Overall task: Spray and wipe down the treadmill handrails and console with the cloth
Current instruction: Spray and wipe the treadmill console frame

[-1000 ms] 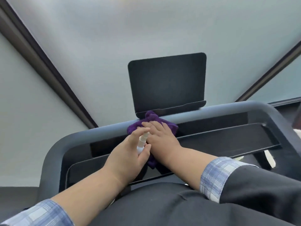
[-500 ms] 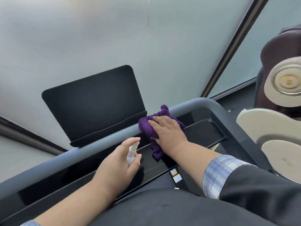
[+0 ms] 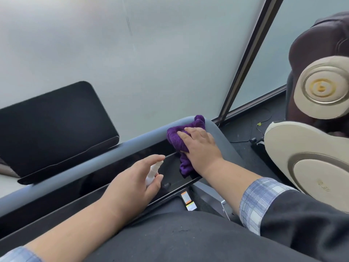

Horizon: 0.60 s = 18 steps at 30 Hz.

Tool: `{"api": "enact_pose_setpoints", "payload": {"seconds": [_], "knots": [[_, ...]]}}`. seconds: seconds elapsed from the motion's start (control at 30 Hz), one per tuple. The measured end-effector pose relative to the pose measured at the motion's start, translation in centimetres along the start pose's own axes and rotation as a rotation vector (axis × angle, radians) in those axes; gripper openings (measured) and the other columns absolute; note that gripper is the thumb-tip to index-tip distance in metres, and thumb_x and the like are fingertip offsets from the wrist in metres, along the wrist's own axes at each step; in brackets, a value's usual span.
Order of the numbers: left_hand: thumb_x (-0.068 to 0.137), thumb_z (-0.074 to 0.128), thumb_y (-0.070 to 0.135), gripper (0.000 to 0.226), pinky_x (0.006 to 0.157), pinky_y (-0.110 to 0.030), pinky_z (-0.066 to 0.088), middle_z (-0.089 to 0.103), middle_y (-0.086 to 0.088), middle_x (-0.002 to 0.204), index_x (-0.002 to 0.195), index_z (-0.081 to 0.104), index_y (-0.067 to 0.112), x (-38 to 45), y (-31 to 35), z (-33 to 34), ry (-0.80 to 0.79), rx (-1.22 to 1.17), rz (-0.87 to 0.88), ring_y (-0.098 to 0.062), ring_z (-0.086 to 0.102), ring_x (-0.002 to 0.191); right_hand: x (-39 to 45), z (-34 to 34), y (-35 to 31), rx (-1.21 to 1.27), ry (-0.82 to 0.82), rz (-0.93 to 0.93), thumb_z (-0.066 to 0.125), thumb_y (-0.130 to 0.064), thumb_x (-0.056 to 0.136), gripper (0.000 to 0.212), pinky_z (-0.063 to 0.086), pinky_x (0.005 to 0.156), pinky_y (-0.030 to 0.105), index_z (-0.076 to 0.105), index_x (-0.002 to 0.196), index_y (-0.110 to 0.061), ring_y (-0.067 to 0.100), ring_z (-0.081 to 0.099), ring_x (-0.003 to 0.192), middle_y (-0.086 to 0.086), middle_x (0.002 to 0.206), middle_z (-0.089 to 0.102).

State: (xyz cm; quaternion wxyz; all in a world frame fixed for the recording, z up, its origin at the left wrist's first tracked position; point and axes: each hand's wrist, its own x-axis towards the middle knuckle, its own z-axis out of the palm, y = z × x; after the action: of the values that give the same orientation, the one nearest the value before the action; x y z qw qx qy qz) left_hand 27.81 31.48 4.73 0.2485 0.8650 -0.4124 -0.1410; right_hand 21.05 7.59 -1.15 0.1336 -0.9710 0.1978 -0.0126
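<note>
My right hand (image 3: 201,148) presses a purple cloth (image 3: 177,138) flat against the right bend of the grey handrail (image 3: 105,154). Part of the cloth hangs down over the glossy black console (image 3: 105,173). My left hand (image 3: 132,188) hovers above the console and grips a small white spray bottle (image 3: 153,172), forefinger on its nozzle. A black tablet holder (image 3: 54,125) stands behind the rail at the left.
A frosted glass wall (image 3: 151,63) with a dark frame post (image 3: 247,57) rises right behind the treadmill. A brown and cream massage chair (image 3: 313,129) stands close on the right. A thin cable (image 3: 253,127) lies on the dark floor there.
My right hand has slid the cloth rightward along the handrail from its middle to the right corner. My left hand with the bottle followed to the right, and my view turned right.
</note>
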Motion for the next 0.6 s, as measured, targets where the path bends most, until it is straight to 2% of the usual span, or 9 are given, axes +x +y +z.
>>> {"api": "enact_pose_setpoints", "payload": {"seconds": [0.07, 0.17, 0.23, 0.3, 0.37, 0.43, 0.5, 0.6], "knots": [[0.087, 0.054, 0.051, 0.048, 0.063, -0.012, 0.038, 0.053, 0.034, 0.093, 0.128, 0.031, 0.060, 0.7, 1.1, 0.7, -0.012, 0.009, 0.014, 0.012, 0.054, 0.075, -1.4, -1.2, -0.2, 0.118, 0.069, 0.007, 0.056, -0.038, 0.098, 0.059, 0.017, 0.117, 0.039, 0.036, 0.153, -0.032, 0.025, 0.025, 0.142, -0.001, 0.153, 0.036], [0.086, 0.053, 0.052, 0.048, 0.062, -0.018, 0.040, 0.054, 0.029, 0.094, 0.128, 0.032, 0.058, 1.5, 2.1, 1.4, -0.027, 0.017, 0.038, 0.009, 0.054, 0.070, -4.6, -3.0, 0.0, 0.279, 0.265, 0.080, 0.070, -0.045, 0.088, 0.062, 0.030, 0.112, 0.041, 0.050, 0.144, -0.028, 0.025, 0.041, 0.129, -0.001, 0.139, 0.052], [0.086, 0.053, 0.052, 0.047, 0.062, -0.017, 0.040, 0.052, 0.032, 0.095, 0.129, 0.032, 0.058, 2.2, 2.5, 1.8, -0.040, 0.012, 0.051, 0.009, 0.055, 0.073, -6.8, -4.1, 1.3, 0.307, 0.367, 0.147, 0.070, -0.050, 0.083, 0.063, 0.034, 0.107, 0.040, 0.055, 0.140, -0.028, 0.024, 0.044, 0.121, -0.002, 0.131, 0.056], [0.087, 0.052, 0.053, 0.047, 0.063, -0.015, 0.038, 0.050, 0.036, 0.095, 0.129, 0.032, 0.060, 3.2, 3.1, 2.3, -0.065, 0.006, 0.063, 0.010, 0.055, 0.076, -8.7, -5.0, 3.0, 0.301, 0.399, 0.229, 0.066, -0.056, 0.081, 0.065, 0.036, 0.105, 0.040, 0.055, 0.139, -0.029, 0.024, 0.045, 0.117, -0.001, 0.128, 0.056], [0.087, 0.052, 0.052, 0.047, 0.063, -0.011, 0.035, 0.051, 0.032, 0.095, 0.129, 0.031, 0.059, 4.1, 3.9, 2.9, -0.075, 0.003, 0.077, 0.010, 0.054, 0.075, -10.1, -5.4, 4.8, 0.260, 0.318, 0.338, 0.064, -0.058, 0.081, 0.068, 0.035, 0.106, 0.041, 0.051, 0.141, -0.030, 0.024, 0.042, 0.118, 0.000, 0.130, 0.052], [0.088, 0.053, 0.050, 0.047, 0.063, -0.010, 0.034, 0.052, 0.029, 0.097, 0.129, 0.030, 0.057, 4.9, 4.7, 3.6, -0.079, -0.006, 0.099, 0.009, 0.053, 0.074, -11.3, -5.0, 6.2, 0.166, 0.118, 0.453, 0.064, -0.064, 0.082, 0.077, 0.032, 0.109, 0.042, 0.039, 0.148, -0.033, 0.024, 0.035, 0.125, 0.000, 0.138, 0.044], [0.088, 0.052, 0.051, 0.048, 0.062, -0.016, 0.039, 0.054, 0.027, 0.099, 0.129, 0.029, 0.056, 5.4, 5.3, 3.9, -0.094, -0.021, 0.118, 0.003, 0.055, 0.073, -12.6, -4.1, 6.8, 0.122, -0.054, 0.519, 0.063, -0.071, 0.079, 0.090, 0.031, 0.109, 0.043, 0.027, 0.153, -0.035, 0.025, 0.031, 0.129, 0.000, 0.146, 0.036], [0.088, 0.052, 0.050, 0.049, 0.067, -0.031, 0.049, 0.060, 0.021, 0.100, 0.131, 0.028, 0.054, 5.6, 5.4, 3.9, -0.120, -0.045, 0.141, -0.007, 0.060, 0.077, -13.5, -3.0, 7.2, 0.118, -0.100, 0.527, 0.064, -0.072, 0.077, 0.096, 0.035, 0.107, 0.042, 0.020, 0.153, -0.036, 0.026, 0.037, 0.129, -0.002, 0.148, 0.036]]}}
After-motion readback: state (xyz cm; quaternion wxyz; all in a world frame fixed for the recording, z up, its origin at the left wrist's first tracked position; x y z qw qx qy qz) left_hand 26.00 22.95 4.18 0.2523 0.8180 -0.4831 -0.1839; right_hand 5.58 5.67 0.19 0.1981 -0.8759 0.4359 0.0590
